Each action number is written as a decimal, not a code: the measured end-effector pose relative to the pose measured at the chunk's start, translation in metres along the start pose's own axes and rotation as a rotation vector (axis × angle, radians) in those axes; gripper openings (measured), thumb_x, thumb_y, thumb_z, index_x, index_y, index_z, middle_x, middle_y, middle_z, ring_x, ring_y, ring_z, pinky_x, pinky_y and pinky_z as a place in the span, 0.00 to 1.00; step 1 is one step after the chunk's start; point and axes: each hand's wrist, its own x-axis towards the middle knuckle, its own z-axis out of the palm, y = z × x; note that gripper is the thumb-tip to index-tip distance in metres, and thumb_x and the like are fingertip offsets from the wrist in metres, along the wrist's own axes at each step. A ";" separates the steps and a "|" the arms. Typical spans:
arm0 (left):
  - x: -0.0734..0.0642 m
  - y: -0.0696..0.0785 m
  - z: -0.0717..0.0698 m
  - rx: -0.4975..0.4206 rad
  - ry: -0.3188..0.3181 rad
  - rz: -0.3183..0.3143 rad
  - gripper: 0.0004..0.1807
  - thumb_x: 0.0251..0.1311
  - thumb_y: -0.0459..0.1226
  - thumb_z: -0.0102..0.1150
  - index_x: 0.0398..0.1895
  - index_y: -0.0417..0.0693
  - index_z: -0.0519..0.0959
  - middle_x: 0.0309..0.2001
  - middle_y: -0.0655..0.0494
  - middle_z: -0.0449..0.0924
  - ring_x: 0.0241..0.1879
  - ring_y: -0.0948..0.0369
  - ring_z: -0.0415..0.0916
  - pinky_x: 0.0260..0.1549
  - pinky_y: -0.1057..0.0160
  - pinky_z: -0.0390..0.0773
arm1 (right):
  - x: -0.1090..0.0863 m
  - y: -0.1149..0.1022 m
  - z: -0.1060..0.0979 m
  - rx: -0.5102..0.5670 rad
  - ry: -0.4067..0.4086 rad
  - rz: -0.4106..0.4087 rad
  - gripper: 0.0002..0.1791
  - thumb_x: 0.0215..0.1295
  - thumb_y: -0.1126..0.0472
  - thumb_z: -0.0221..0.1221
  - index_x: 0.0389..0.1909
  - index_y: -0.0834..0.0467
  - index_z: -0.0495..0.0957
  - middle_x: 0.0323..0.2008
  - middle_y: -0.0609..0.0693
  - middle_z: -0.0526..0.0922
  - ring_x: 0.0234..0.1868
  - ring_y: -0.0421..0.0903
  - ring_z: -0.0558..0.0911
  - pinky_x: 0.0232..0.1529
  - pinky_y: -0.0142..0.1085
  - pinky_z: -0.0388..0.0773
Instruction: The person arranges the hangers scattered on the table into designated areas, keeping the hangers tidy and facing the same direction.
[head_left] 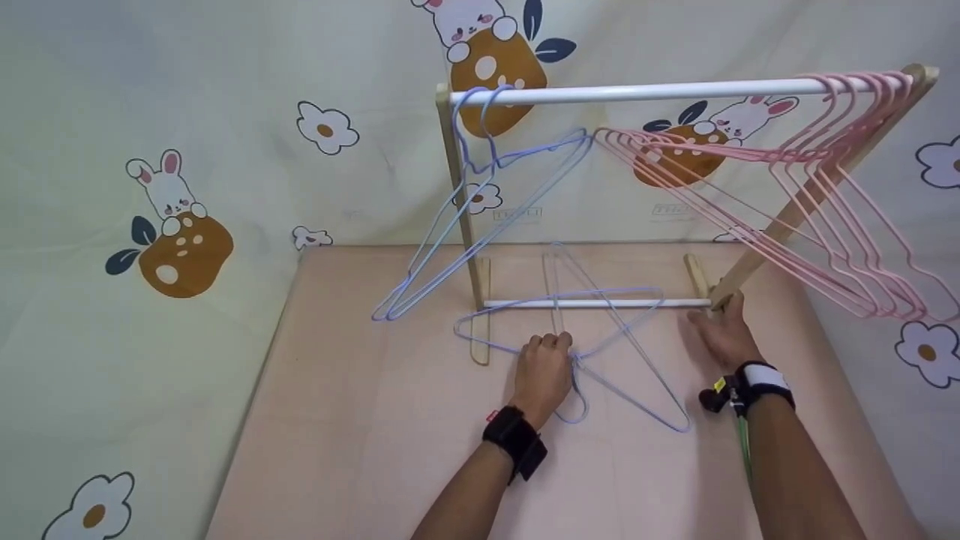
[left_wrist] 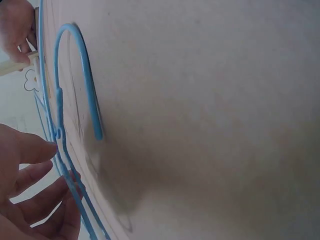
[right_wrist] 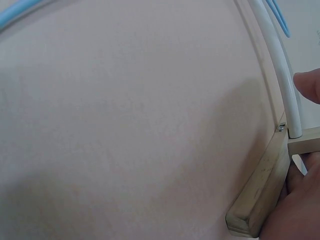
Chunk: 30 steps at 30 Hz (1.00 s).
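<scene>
Two blue wire hangers [head_left: 632,397] lie overlapping on the table, across the low white bar of a wood-and-white rack [head_left: 757,255]. My left hand [head_left: 544,375] pinches one near its neck; in the left wrist view the thumb is on one side of the blue wire [left_wrist: 91,95] and the fingers curl behind. Its hook points toward me. At the rack's lower right corner, my right hand [head_left: 727,334] grips the wooden leg where it meets the foot [right_wrist: 262,185]. In the right wrist view the thumb is beside the white bar [right_wrist: 280,65], with the other fingers partly hidden behind the wood.
Two blue hangers [head_left: 553,148] hang at the left end of the rack's top bar [head_left: 637,92]. Several pink hangers [head_left: 750,155] crowd its right end. A patterned curtain [head_left: 337,187] stands behind the pink tabletop [head_left: 360,420].
</scene>
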 end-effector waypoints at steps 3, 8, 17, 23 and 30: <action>0.000 0.001 0.002 -0.002 -0.010 -0.007 0.11 0.62 0.33 0.77 0.45 0.48 0.85 0.39 0.52 0.91 0.37 0.53 0.87 0.35 0.58 0.86 | 0.003 0.004 0.001 -0.004 0.006 -0.022 0.49 0.85 0.52 0.53 0.86 0.55 0.26 0.87 0.71 0.30 0.86 0.69 0.31 0.82 0.66 0.32; -0.002 0.002 0.006 0.012 -0.014 -0.009 0.09 0.64 0.31 0.74 0.44 0.51 0.87 0.38 0.54 0.91 0.35 0.55 0.87 0.32 0.59 0.86 | 0.014 0.020 0.001 -0.008 0.019 -0.051 0.50 0.85 0.50 0.53 0.86 0.55 0.25 0.88 0.69 0.30 0.86 0.68 0.31 0.82 0.64 0.32; -0.001 0.000 0.005 -0.053 -0.032 -0.001 0.09 0.65 0.29 0.71 0.42 0.52 0.93 0.38 0.54 0.89 0.36 0.55 0.85 0.37 0.58 0.85 | 0.008 0.012 0.001 -0.020 0.023 -0.026 0.49 0.85 0.51 0.54 0.86 0.56 0.28 0.87 0.69 0.31 0.86 0.69 0.30 0.82 0.67 0.33; 0.003 -0.006 -0.007 -0.073 -0.002 0.023 0.10 0.62 0.26 0.73 0.40 0.51 0.93 0.38 0.53 0.87 0.39 0.55 0.85 0.40 0.58 0.85 | -0.001 -0.002 0.000 0.014 0.007 -0.010 0.50 0.86 0.54 0.52 0.87 0.57 0.25 0.87 0.69 0.29 0.86 0.70 0.28 0.81 0.68 0.31; 0.014 -0.016 -0.019 0.144 0.018 0.101 0.09 0.62 0.30 0.74 0.40 0.55 0.92 0.41 0.57 0.89 0.45 0.55 0.84 0.47 0.56 0.82 | 0.005 0.005 -0.001 -0.003 0.002 -0.017 0.51 0.86 0.53 0.52 0.87 0.54 0.23 0.88 0.68 0.30 0.86 0.70 0.29 0.82 0.68 0.33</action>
